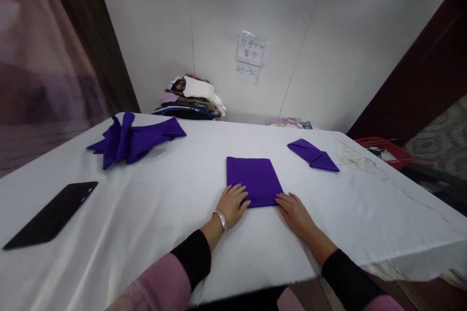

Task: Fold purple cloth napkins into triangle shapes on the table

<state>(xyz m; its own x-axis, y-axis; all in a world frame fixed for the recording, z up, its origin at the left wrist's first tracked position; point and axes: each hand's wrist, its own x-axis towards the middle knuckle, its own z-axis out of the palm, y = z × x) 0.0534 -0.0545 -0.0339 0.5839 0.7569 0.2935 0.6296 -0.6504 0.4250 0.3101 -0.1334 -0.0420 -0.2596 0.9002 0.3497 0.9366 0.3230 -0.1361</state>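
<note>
A large table covered with a white tablecloth [153, 214] fills most of the view. On it, from big to small: a loose pile of purple napkins [133, 140] at the far left, a folded purple napkin [253, 177] in the middle close to the person, a black flat device [53, 214] near the left edge, and a smaller purple napkin folded to a pointed shape [313, 154] at the right. Against the wall behind there is a stack of mixed clothes [191, 98] and a paper note [251, 49].

The folded napkin in the middle lies flat as a rectangle, its near edge just in front of the hands. The left hand [231, 204] rests at the near left corner, with the fingers flat and touching the cloth. The right hand [294, 211] rests at the near right corner in the same way. Both hands are open and pressing down; neither one is grasping anything.

I judge this cloth to be light, soft and thin, without any stiffness, so it will hang down if it is lifted by one point. The tablecloth looks smooth and a little shiny, so the napkin may slide on it. The best place to take hold seems to be the two near corners, pinched through all layers so that the fold stays together.
</note>
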